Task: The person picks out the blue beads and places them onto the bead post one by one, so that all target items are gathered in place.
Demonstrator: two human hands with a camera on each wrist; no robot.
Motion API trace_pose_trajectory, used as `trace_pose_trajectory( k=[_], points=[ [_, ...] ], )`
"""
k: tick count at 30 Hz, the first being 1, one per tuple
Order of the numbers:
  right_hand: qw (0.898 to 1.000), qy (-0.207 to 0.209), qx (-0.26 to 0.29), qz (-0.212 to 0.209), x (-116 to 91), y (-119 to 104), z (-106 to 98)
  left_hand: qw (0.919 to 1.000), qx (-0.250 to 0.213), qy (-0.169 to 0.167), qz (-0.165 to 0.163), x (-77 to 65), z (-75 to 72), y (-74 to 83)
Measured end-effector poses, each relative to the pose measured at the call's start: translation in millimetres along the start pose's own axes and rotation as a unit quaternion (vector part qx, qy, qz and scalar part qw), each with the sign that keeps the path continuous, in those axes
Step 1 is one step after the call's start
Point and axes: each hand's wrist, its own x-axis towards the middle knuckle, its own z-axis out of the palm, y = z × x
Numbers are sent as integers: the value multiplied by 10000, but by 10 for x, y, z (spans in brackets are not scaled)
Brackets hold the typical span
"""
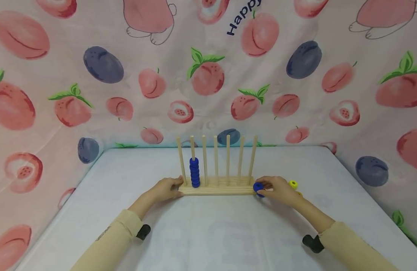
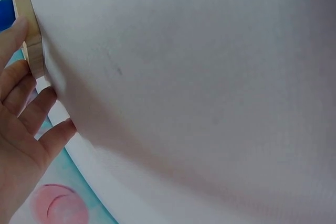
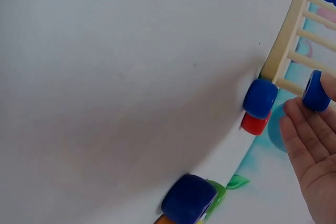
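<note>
A wooden peg stand (image 1: 216,191) with several upright pegs rests on the white table. Several blue beads (image 1: 194,173) are stacked on its second peg from the left. My left hand (image 1: 165,188) holds the stand's left end; the left wrist view shows the thumb along the wooden base (image 2: 32,51) and fingers at its end. Beside the right end, my right hand (image 1: 277,190) pinches a blue bead (image 3: 316,92) between thumb and fingers. Under that hand, in the right wrist view, another blue bead (image 3: 261,99) and a red bead (image 3: 255,123) lie by the stand's end.
Behind the right hand, a yellow bead (image 1: 293,184) lies on the table. A dark blue bead (image 3: 189,199) and a green bead (image 3: 215,200) show low in the right wrist view. A fruit-patterned cloth (image 1: 208,113) hangs behind the table (image 1: 211,233).
</note>
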Motion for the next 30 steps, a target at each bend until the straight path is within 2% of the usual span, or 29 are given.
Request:
trace_pose_trajectory(
  k=[11, 20, 30],
  points=[
    [9995, 226, 120, -165, 24, -121, 26, 9999, 33, -63, 78, 32, -16, 38],
    [9990, 296, 296, -176, 77, -252, 155, 9998, 70, -6, 193, 61, -44, 44],
    [9965, 456, 616, -326, 197, -448, 312, 10000, 28, -71, 4, -5, -24, 17]
  ],
)
